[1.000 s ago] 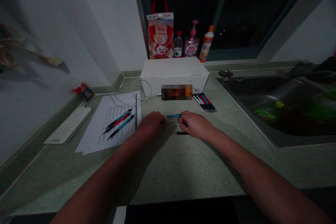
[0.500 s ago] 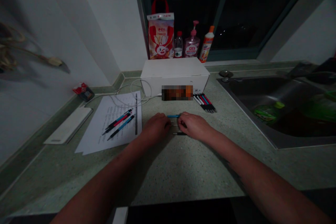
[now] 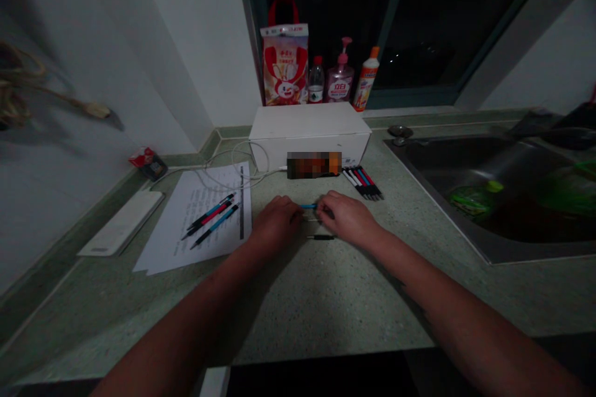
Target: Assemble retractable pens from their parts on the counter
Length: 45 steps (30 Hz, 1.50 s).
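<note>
A blue pen barrel spans the gap between my hands, low over the counter. My left hand has its fingers closed at the barrel's left end. On the right end, the fingers of my right hand are pinched together. Just below them a short black pen part with a thin pale tip lies on the counter. A slim pale piece shows between the hands, too small to name. Left of my hands, several blue, red and black pens rest on printed sheets.
Behind my hands stands a white box, with a row of several pens by its right front. A white cable curls over the papers. The steel sink is on the right; a white flat case lies left.
My right hand has shifted slightly up and right, uncovering more of the black pen part. Both hands stay on the blue barrel. The other things have not moved.
</note>
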Available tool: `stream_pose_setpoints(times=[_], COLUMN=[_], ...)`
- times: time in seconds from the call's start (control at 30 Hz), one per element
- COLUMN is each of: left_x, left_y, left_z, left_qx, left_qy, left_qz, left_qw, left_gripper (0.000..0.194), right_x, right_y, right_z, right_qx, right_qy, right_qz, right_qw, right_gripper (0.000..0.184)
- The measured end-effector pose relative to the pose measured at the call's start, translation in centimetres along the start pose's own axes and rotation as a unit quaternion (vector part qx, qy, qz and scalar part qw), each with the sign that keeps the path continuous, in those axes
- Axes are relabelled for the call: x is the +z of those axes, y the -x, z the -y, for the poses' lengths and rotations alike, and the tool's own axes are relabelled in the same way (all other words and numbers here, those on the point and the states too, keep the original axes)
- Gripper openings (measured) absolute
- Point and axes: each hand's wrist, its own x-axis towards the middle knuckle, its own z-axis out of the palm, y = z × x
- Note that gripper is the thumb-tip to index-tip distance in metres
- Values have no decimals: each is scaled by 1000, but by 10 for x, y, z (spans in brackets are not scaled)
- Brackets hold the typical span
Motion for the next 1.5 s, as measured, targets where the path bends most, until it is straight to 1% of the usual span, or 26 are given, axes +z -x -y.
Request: stream_pose_setpoints(times=[0.07, 0.13, 0.3, 0.4, 0.5, 0.63, 0.73, 0.9, 1.0, 1.07, 1.1, 1.17, 1.27, 1.37, 1.5], left_x=[1, 2, 4, 2, -2, -7, -8, -3, 0, 1, 1, 0, -3, -3, 3], left_y=[-2, -5, -8, -7, -6, -6, -6, -6, -6, -6, -6, -7, -8, -9, -8], left_z=[0, 0, 0, 2, 6, 9, 9, 13, 18, 20, 20, 19, 16, 13, 9], left_qx=[-1, 2, 0, -13, -42, -71, -76, -84, -75, -66, -71, -99, -142, -160, -136], left_qy=[2, -13, -34, -29, -18, -16, -10, 13, 44, 79, 102, 156, 246, 302, 323], left_qz=[1, 13, 22, 17, 0, -14, -14, -32, -51, -61, -65, -68, -68, -76, -79], left_qw=[1000, 1000, 999, 999, 999, 997, 997, 996, 995, 993, 990, 980, 956, 937, 933], left_gripper=[21, 19, 20, 20, 20, 19, 18, 18, 16, 15, 14, 14, 14, 13, 11], right_x=[-1, 1, 9, 9, 6, 4, 5, 5, 5, 5, 6, 6, 6, 6, 10], right_y=[-2, -4, -7, -8, -8, -7, -6, -6, -5, -4, -4, -4, -4, -4, -3], right_z=[-2, -4, -7, -8, -9, -9, -9, -8, -7, -7, -7, -8, -8, -6, -4], right_qx=[7, 2, -5, -6, -2, 8, -2, -15, -22, -31, -36, -47, -53, -58, -79], right_qy=[8, 19, 54, 66, 72, 60, 48, 37, 28, 21, 17, 6, -9, -20, -30], right_qz=[-28, -38, -16, -13, -7, -2, -8, -14, -21, -28, -31, -37, -41, -36, -40], right_qw=[1000, 999, 998, 998, 997, 998, 999, 999, 999, 999, 999, 998, 998, 998, 996], right_gripper=[18, 19, 19, 19, 20, 19, 19, 17, 16, 16, 15, 15, 15, 16, 23])
